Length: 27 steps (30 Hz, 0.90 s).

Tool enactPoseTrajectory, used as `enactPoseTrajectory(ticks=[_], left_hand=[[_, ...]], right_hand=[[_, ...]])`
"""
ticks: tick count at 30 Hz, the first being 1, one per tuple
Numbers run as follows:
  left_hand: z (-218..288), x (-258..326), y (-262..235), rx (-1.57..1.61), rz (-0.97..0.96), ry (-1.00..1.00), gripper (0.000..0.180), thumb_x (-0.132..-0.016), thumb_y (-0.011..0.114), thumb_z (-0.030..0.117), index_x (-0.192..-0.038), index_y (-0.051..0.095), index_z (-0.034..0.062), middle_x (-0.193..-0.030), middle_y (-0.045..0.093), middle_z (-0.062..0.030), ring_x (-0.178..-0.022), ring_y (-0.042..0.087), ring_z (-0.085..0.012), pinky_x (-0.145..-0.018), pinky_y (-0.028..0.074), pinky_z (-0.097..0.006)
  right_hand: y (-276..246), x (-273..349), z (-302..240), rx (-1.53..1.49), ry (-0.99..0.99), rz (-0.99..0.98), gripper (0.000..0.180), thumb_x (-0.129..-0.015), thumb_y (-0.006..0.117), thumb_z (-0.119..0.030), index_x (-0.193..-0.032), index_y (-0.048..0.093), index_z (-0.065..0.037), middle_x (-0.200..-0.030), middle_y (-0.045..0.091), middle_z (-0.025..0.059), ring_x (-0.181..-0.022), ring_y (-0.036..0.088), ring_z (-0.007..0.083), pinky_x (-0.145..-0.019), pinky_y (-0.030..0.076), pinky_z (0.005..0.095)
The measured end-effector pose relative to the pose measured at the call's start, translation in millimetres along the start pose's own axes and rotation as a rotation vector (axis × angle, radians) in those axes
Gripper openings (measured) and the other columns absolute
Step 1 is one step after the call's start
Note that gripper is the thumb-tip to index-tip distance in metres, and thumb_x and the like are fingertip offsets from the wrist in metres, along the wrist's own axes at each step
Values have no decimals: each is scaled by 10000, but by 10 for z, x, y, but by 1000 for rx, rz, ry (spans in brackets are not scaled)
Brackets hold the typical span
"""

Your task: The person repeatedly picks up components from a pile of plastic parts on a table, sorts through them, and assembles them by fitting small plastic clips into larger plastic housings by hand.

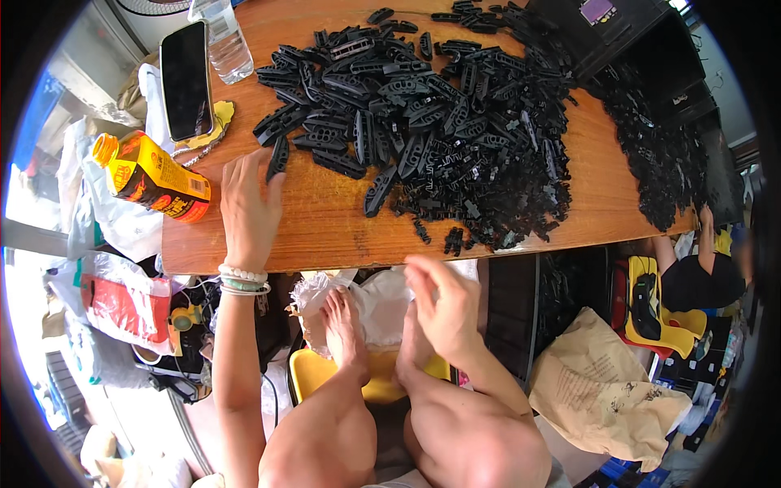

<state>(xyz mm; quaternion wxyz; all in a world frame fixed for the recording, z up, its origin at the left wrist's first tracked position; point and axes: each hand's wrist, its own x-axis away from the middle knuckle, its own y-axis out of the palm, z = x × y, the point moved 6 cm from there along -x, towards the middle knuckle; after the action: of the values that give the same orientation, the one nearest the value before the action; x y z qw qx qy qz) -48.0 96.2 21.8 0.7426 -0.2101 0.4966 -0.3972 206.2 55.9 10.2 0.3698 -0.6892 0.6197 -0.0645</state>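
Note:
My left hand (248,207) lies over the left part of the wooden table (325,232), fingers stretched and thumb apart. Right by its fingertips is a long black plastic piece with a curved outline (277,159); whether they touch I cannot tell. Above my lap, just off the table's near edge, my right hand (446,307) is curled with thumb and forefinger close together. What it holds, if anything, is hidden. A heap of similar long black plastic pieces (350,89) covers the table's middle, and smaller black clip-like parts (488,187) are piled at its near right side.
At the left stand an orange-yellow bottle (159,180), a phone (185,81) and a clear plastic bottle (224,45). Black bins (643,57) and another dark pile (659,175) occupy the right. A brown paper bag (602,390) sits below; another person's arm (706,236) shows beyond.

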Motion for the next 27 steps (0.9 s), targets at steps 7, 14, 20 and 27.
enactPoseTrajectory(ticks=[7,14,20,27], left_hand=[[13,162,19,207,75,-135,194,-804,604,-15,-997,585,-4,-926,602,-151,-894,581,-294,-775,467,-363],[-122,227,-23,270,110,-223,142,-858,589,28,-995,612,-5,-825,601,-76,-705,569,-190,-659,466,-320],[337,607,99,1280,-324,-832,171,-844,581,-34,-1014,600,-44,-883,642,-99,-741,613,-132,-701,496,-219],[751,723,50,1364,-565,-730,360,-766,664,-92,-1104,554,-37,-927,609,-51,-809,590,-96,-733,505,-229]], right_hand=[[105,-393,51,391,-224,40,181,-748,656,-6,-918,601,-36,-830,543,71,-788,538,257,-698,437,364],[101,-336,145,-556,72,39,169,-873,555,45,-1037,592,25,-903,563,72,-713,585,105,-582,459,210],[18,-163,256,-975,350,-48,185,-864,531,83,-1028,607,41,-998,595,127,-764,617,169,-631,528,261],[-121,-184,-17,-748,83,-24,173,-772,674,61,-940,685,20,-934,589,88,-843,542,145,-752,432,248]])
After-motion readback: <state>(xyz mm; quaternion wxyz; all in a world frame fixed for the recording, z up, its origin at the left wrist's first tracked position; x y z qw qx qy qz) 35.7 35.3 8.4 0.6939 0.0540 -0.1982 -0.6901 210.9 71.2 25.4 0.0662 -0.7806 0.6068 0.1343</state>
